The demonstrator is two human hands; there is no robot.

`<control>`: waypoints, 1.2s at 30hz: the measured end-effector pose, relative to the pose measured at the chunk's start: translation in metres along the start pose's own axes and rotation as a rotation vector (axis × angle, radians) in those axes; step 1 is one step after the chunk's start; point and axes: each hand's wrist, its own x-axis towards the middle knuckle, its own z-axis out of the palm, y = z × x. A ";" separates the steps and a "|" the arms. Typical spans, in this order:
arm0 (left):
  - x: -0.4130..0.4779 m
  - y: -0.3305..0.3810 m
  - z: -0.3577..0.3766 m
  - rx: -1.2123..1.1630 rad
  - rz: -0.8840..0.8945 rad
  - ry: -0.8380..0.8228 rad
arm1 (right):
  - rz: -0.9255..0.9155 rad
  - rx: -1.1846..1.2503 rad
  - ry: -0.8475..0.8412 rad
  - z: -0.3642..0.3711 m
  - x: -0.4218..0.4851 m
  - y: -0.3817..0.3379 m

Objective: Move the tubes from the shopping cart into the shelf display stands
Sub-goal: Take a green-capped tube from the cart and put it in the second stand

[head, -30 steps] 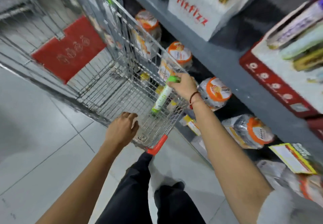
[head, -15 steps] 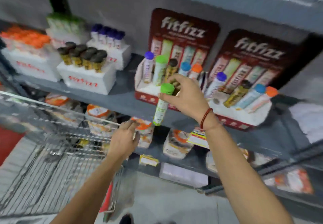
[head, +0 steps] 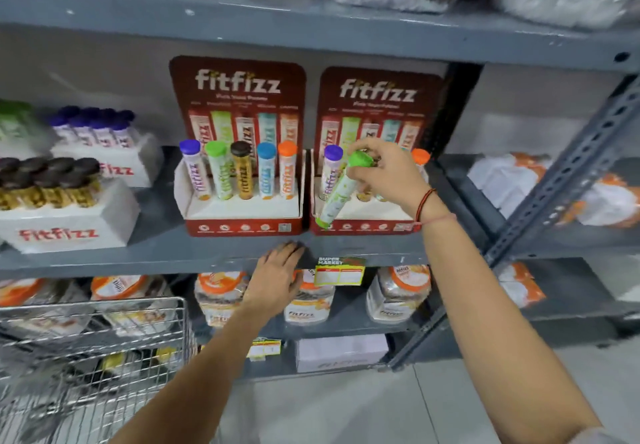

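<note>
My right hand [head: 388, 173] grips a green-capped tube [head: 337, 194] by its cap end, tilted, its lower end over the front of the right red display stand [head: 367, 225]. That stand holds a purple-capped tube [head: 330, 173] and an orange-capped one [head: 420, 158]; others are hidden behind my hand. The left display stand [head: 242, 225] holds a row of several upright tubes. My left hand [head: 277, 281] rests flat against the grey shelf edge [head: 156, 256], holding nothing. The wire shopping cart [head: 93, 357] is at the lower left with yellowish items inside.
White boxes [head: 65, 229] of dark-capped and purple-capped tubes stand at the left of the shelf. Jars [head: 398, 294] line the shelf below, under a yellow price tag [head: 339, 270]. A slanted metal upright [head: 561, 180] stands to the right. Wrapped packs lie on the top shelf.
My right hand lifted the green-capped tube out of the cart and up to the right display stand. My left hand left the cart rim and moved to the shelf edge.
</note>
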 end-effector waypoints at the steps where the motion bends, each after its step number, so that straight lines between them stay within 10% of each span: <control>1: -0.001 -0.001 0.002 0.006 0.008 0.008 | 0.029 0.013 -0.007 -0.003 0.000 0.002; 26: -0.003 -0.009 0.014 0.068 0.011 -0.021 | 0.052 -0.437 0.232 -0.020 0.034 0.015; 36: -0.003 -0.012 0.016 0.060 -0.008 -0.030 | -0.017 -0.523 -0.078 -0.033 0.051 0.015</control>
